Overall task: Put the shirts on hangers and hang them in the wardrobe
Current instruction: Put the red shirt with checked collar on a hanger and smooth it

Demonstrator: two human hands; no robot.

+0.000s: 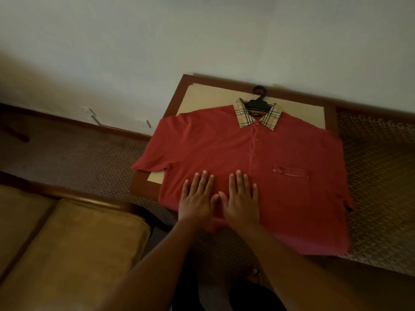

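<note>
Both our hands, left hand (197, 199) and right hand (241, 198), press flat, fingers spread, on the red shirt (280, 158) with its black hanger (258, 102).

A matt red knit-cloth polo shirt (258, 176) with a woven check collar (272, 117) lies on a dark, glossy-looking plastic hanger (258, 102). Beneath it, a polished reddish wood table (146, 187) carries a pale matt inset, possibly paper or card. Textured patterned carpet (377, 187) surrounds it; a soft, suede-like tan cushion (78, 243) sits nearby.
</note>
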